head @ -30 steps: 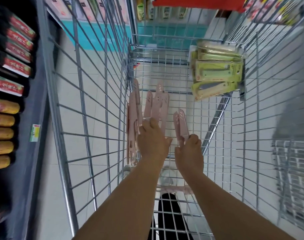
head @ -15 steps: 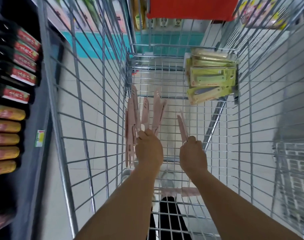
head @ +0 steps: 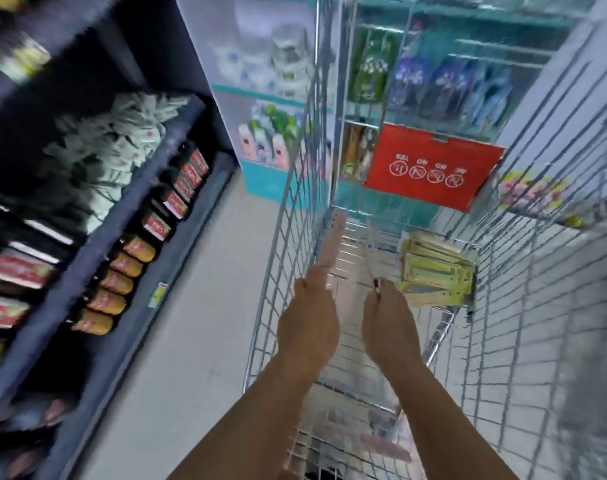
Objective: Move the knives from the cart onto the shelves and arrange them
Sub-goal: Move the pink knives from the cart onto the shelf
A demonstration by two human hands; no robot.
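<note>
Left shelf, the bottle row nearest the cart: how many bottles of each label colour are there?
Red-labelled bottles: 5
Orange-labelled bottles: 5
Total: 10
The frame is motion-blurred, so this counts only the one row along the shelf edge.

Left hand (head: 307,327): inside the cart, fingers curled round pink knives (head: 331,242) that stick up along the left wall.
Right hand (head: 387,329): beside the left one, fingers curled; whatever it pinches is blurred.
Cart (head: 523,306): wire basket, red sign (head: 430,169) on its far end.
Green knives (head: 437,275): stacked packs at the cart's far right corner.
Shelves (head: 98,271): dark, left of the cart, with rows of bottles (head: 129,265).
Far shelves (head: 451,77): teal, hung with packets, blurred.
Floor (head: 191,323): pale tile between shelves and cart.
</note>
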